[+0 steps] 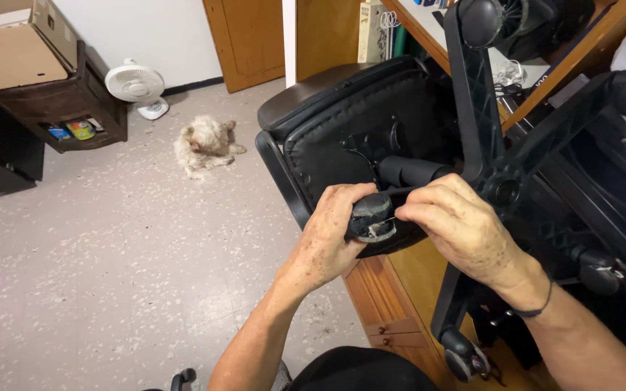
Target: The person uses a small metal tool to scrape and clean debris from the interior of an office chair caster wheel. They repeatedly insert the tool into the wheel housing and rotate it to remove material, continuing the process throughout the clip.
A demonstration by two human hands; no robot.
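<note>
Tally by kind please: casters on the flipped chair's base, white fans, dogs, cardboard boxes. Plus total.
casters on the chair base: 5 (one gripped in the left hand)
white fan: 1
dog: 1
cardboard box: 1
Total: 8

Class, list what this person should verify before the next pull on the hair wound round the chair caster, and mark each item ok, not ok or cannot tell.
1. Left hand grips the caster: ok.
2. Right hand fingers pinch a strand at the wheel: ok.
3. Overturned office chair rests steady on the wooden desk: cannot tell.
4. Dog lies clear of the chair: ok.
5. Caster free of hair: not ok.
</note>
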